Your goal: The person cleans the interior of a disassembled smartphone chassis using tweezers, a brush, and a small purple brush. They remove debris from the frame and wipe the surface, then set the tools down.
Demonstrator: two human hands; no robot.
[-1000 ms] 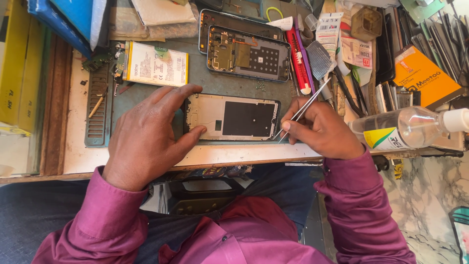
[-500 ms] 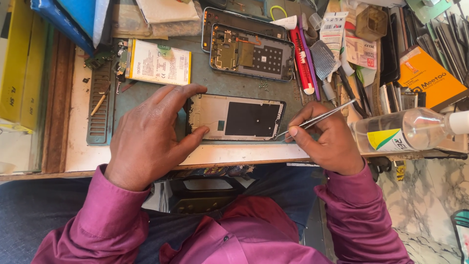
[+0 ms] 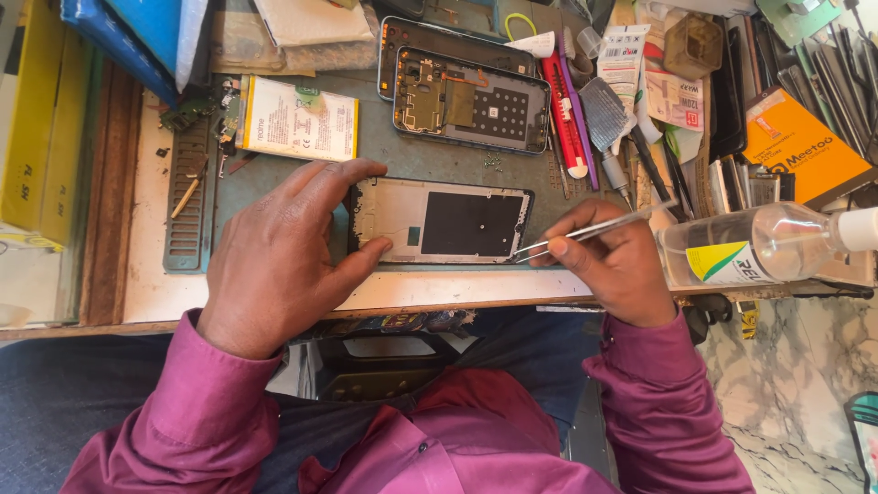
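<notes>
Around the work lies a crowded bench: a second opened phone body (image 3: 471, 101) with its circuit board exposed sits at the back of the grey-green mat (image 3: 439, 165), a flat white battery (image 3: 297, 119) lies to its left, and a red-and-white tube (image 3: 567, 114) rests just beside its right edge. A clear plastic bottle (image 3: 768, 242) lies on its side at the right, close to the right hand, with an orange packet (image 3: 796, 146) and a heap of dark tools behind it. A ribbed dark tray (image 3: 187, 215) holding a small screwdriver sits left of the mat. Nothing stands between the hands and the phone frame (image 3: 444, 221), which lies flat near the front edge of the mat, its dark inner panel facing up.

The left hand (image 3: 283, 256) is spread fairly wide, palm down, its thumb pressing the frame's near left corner and its index finger reaching along the top left edge. The right hand (image 3: 617, 261) is curled narrow, pinching metal tweezers (image 3: 585, 230) whose tips meet the frame's lower right corner.
</notes>
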